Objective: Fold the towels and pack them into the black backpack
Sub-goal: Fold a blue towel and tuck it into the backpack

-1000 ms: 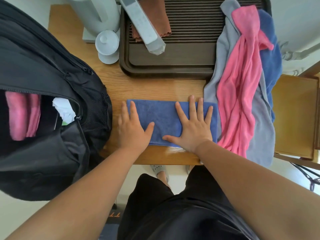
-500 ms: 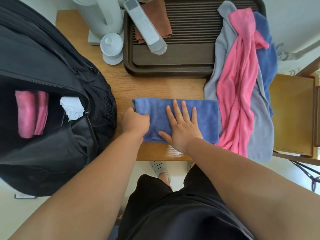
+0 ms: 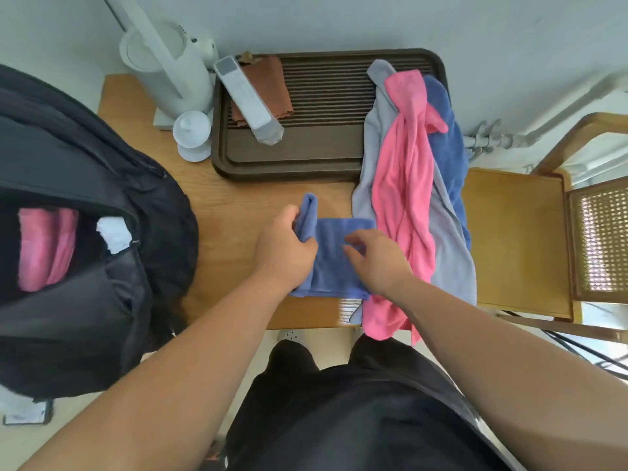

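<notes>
Wooden table [image 3: 238, 198] against a pale wall [image 3: 339, 22] — left hand [image 3: 283, 248] fingers pinching blue towel [image 3: 334, 263], right hand [image 3: 377, 258] fingers curled.

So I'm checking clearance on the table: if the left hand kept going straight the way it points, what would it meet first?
The left hand, gripping the blue towel, points away toward the tray. Beyond the towel's raised end lies bare table, then probably the brown tray rim; depth is uncertain.
</notes>
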Tool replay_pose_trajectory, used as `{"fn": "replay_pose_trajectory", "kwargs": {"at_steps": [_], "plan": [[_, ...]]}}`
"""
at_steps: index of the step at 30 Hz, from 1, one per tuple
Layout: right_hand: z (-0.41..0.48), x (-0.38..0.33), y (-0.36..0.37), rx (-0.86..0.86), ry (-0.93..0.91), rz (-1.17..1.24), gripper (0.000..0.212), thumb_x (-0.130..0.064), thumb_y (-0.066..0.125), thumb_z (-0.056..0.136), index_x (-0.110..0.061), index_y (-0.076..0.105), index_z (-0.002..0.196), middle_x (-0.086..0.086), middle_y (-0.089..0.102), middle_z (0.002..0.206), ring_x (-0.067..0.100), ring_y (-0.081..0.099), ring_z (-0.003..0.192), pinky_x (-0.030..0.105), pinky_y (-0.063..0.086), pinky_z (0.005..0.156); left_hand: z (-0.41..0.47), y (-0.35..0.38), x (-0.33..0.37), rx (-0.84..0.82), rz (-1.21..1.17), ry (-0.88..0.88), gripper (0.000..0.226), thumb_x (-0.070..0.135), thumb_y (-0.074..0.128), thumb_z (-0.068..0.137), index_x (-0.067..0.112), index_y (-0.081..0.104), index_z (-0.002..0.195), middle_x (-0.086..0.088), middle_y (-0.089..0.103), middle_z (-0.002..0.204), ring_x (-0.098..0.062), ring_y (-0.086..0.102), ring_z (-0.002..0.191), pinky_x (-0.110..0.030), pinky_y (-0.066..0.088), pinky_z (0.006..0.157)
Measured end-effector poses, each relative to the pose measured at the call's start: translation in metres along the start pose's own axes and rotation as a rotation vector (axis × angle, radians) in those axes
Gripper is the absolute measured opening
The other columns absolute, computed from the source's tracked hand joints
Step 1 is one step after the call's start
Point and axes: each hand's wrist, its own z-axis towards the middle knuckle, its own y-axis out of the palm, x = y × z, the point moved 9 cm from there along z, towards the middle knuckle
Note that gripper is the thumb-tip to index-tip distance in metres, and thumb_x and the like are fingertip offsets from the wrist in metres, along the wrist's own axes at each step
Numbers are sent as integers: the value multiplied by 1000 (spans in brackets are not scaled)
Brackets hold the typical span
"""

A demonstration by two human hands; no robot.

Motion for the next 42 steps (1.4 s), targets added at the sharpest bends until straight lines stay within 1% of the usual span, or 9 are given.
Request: {"fn": "replay_pose_trajectory", "kwargs": {"at_steps": [7,13,18,25,30,34,37,39,42], "plan": [[-3,48,-11,-210,164,486,44,-26,54,82,-35,51,125,12,69,94,23,63,72,48,54,75,11,102,9,-71,167,-40,23,7,59,88,13,60,110,-9,68,94,-28,66,83,-29,43,58],[-2,47,-17,-340,75,442,42,-15,55,95,-29,52,135,-2,66,88,9,57,69,32,50,73,9,134,7,-147,244,-82,54,19,61,94,12,42,144,-15,47,137,-30,58,115,-36,50,92],[3,36,-25,-329,-70,177,30,-15,53,96,5,64,116,21,68,86,23,61,74,44,49,77,-9,111,11,2,357,40,41,11,56,94,9,55,134,-9,53,133,-29,57,117,-33,46,90],[7,-2,-27,-104,-530,-490,45,-42,58,92,-19,57,131,9,47,132,30,50,118,41,44,96,-30,98,-23,131,733,63,62,34,64,91,7,48,144,-18,38,155,-37,40,139,-51,35,111],[19,13,19,-413,-668,-918,78,-70,22,97,-32,-5,159,2,-19,167,29,-12,154,58,-2,122,-50,120,-70,-66,746,-99,85,60,24,97,11,-10,158,-11,-17,166,-27,-10,155,-49,9,125],[31,35,23,-498,-588,-957,82,-76,15,93,-37,-19,155,-6,-30,162,30,-20,152,60,-7,120,-58,124,-90,-175,791,-125,85,67,12,93,19,-29,149,-3,-34,161,-26,-20,153,-52,1,125],[33,21,21,-431,-618,-942,81,-74,26,94,-34,1,159,0,-11,168,34,-6,153,60,-2,121,-56,114,-91,-152,714,-81,80,60,24,99,23,-17,157,-2,-21,166,-26,-4,155,-51,8,124],[35,-3,12,-304,-674,-850,68,-64,41,95,-28,34,152,8,23,162,35,21,147,55,15,120,-55,95,-84,13,510,-62,73,51,39,100,20,11,160,-8,14,167,-28,25,149,-45,27,120],[44,-28,12,-256,-694,-726,54,-46,53,95,-24,44,144,9,40,147,34,39,133,46,32,109,-59,66,-95,267,151,-221,47,38,57,97,15,51,138,-4,58,130,-23,55,121,-34,46,96]]}}
